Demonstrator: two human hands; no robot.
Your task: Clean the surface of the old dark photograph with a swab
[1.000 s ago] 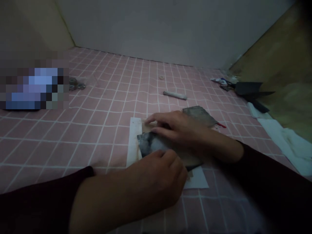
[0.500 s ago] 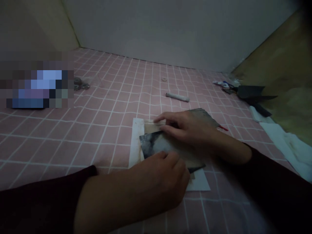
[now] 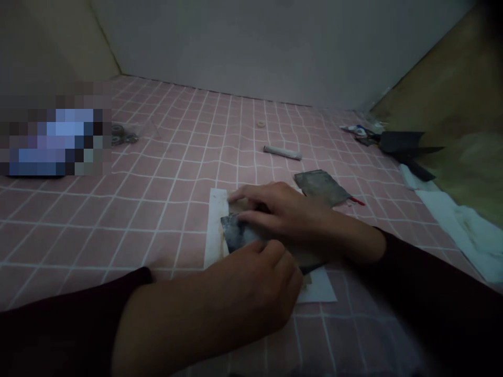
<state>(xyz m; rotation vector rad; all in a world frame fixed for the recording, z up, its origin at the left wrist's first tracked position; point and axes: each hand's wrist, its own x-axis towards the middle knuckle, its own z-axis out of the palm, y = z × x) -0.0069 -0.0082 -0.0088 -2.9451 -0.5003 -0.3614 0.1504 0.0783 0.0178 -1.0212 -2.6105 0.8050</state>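
A dark grey sheet with pale dusty smears (image 3: 232, 230) lies tilted over a white paper (image 3: 214, 235) in front of me. Brownish dust marks the paper. My left hand (image 3: 263, 283) is closed at the sheet's near edge, knuckles up, and hides whatever its fingers pinch. Across the far part of the sheet lies my right hand (image 3: 279, 209), its index finger stretched left to the paper's far edge and its thumb on the sheet. A beige piece partly shows under the right fingers.
Beyond my right hand lies a grey worn pad (image 3: 324, 187) with a red stick (image 3: 357, 200). Farther off are a grey tube (image 3: 282, 152) and a small ring (image 3: 261, 124). Black scraps (image 3: 404, 146) and white tissue (image 3: 463, 225) lie right, and small rolls (image 3: 118, 135) left.
My right hand has slid left and slightly toward me over the sheet, uncovering more of the grey pad. My left hand stays closed in nearly the same place. The view has shifted slightly.
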